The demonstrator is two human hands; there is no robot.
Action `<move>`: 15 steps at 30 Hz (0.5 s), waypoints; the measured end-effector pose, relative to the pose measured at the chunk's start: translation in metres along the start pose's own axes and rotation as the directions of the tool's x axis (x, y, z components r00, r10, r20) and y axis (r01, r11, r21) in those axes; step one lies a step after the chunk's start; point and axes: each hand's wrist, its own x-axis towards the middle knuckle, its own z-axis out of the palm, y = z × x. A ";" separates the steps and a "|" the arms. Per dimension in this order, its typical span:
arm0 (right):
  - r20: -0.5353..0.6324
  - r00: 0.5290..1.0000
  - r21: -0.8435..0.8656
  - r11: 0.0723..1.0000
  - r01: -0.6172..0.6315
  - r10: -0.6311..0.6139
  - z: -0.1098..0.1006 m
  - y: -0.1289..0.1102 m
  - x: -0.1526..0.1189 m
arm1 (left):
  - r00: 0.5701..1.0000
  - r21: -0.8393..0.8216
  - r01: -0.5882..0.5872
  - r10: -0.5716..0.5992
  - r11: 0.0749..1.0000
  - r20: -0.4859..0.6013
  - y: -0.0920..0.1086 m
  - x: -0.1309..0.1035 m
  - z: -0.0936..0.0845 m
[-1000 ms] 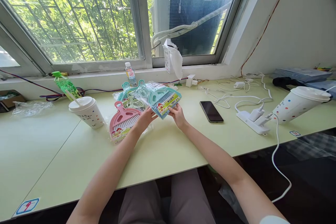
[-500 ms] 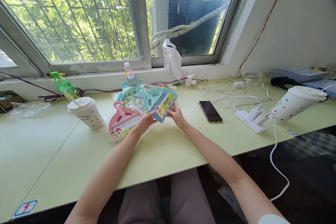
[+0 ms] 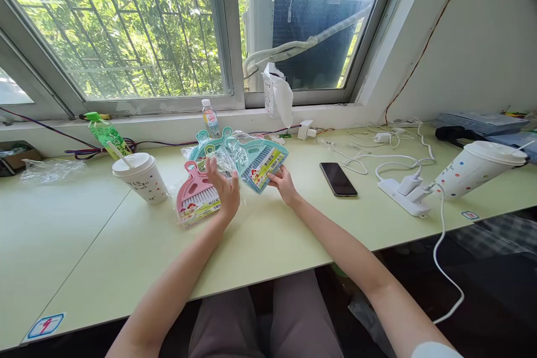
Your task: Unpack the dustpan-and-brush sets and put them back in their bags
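Between the fingers of my right hand (image 3: pixel 285 185) is the lower right corner of a teal dustpan and brush set (image 3: pixel 260 163), wrapped in clear plastic with a yellow label. My left hand (image 3: pixel 225 187) is raised beside it, fingers stretched and apart, with nothing in it. Just behind and left of that hand lies a pink dustpan and brush set (image 3: pixel 197 193) in clear wrap, partly covered by the hand. Further back, another teal set (image 3: pixel 201 148) is partly hidden under crinkled plastic.
A lidded paper cup (image 3: pixel 142 179) and a green bottle (image 3: pixel 107 135) stand to the left. A small bottle (image 3: pixel 210 117) is by the window. Rightward are a phone (image 3: pixel 338 179), a power strip (image 3: pixel 403 197) with white cables, and a tilted paper cup (image 3: pixel 474 170).
My left hand has let go of the teal set and lifted with its fingers spread, now over the pink set's edge. My right hand keeps its hold.
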 end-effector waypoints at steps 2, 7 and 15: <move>0.026 1.000 -0.012 1.000 -0.014 0.015 0.000 0.001 0.000 | 0.992 0.104 -0.120 0.116 0.987 0.040 0.005 -0.002 0.000; 0.084 0.996 -0.033 0.999 -0.035 0.037 0.002 0.001 -0.002 | 0.998 0.034 -0.058 0.057 0.998 0.035 0.001 -0.003 0.003; 0.079 0.996 0.021 0.999 -0.032 0.030 0.002 -0.003 -0.003 | 0.936 -0.280 0.317 -0.346 0.906 -0.062 -0.020 0.013 0.003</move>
